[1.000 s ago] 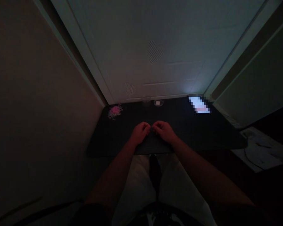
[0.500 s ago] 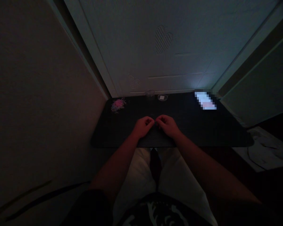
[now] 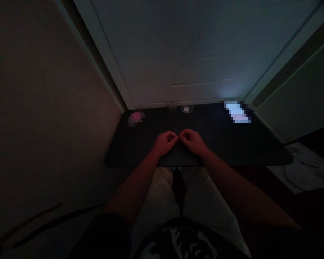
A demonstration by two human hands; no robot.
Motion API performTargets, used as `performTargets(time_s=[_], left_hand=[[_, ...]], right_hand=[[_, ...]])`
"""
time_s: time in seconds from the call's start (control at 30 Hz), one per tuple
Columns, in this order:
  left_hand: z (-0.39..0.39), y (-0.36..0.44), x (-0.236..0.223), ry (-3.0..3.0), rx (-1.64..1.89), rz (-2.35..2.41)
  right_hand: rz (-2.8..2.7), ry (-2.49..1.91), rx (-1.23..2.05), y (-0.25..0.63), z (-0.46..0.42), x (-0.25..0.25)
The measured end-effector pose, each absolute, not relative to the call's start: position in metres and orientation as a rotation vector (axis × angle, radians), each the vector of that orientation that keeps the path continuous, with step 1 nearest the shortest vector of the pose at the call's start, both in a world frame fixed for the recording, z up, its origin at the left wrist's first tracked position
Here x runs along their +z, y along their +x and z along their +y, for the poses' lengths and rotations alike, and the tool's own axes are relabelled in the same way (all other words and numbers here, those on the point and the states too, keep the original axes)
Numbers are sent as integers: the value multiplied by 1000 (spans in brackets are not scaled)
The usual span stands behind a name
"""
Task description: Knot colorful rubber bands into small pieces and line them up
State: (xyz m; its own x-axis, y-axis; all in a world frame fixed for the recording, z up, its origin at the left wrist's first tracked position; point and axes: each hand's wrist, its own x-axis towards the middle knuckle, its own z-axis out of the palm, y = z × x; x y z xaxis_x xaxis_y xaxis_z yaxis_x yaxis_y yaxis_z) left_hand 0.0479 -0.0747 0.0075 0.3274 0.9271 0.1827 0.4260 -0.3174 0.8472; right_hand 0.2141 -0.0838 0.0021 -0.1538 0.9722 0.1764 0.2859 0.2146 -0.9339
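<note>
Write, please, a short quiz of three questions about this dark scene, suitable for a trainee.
1. True or false: the fingertips of the left hand and the right hand are close together, over the dark table.

2. In which corner of the table does the pile of small pink and pale pieces lie?
A. near right
B. far right
C. far left

3. Fill in, as the person sees it: the glowing rectangle lies to the ____ of the small round clear dish.

Key: 1. True; 2. C; 3. right
</note>
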Motion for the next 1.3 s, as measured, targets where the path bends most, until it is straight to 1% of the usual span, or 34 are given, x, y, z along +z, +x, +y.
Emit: performTargets(time_s=[0.5, 0.63, 0.9, 1.3], left_hand=[[-74, 47, 7, 1877, 926, 1216], [-74, 47, 5, 1889, 918, 1213], [-76, 48, 8, 1877, 936, 1235], [-76, 49, 7, 1867, 961, 1261]], right_hand=[[-1617, -1189, 1007, 213, -84, 4], [-1675, -1199, 960, 212, -85, 4], [-1599, -1279, 881, 213, -85, 1], [-1611, -1309, 843, 213, -87, 4]])
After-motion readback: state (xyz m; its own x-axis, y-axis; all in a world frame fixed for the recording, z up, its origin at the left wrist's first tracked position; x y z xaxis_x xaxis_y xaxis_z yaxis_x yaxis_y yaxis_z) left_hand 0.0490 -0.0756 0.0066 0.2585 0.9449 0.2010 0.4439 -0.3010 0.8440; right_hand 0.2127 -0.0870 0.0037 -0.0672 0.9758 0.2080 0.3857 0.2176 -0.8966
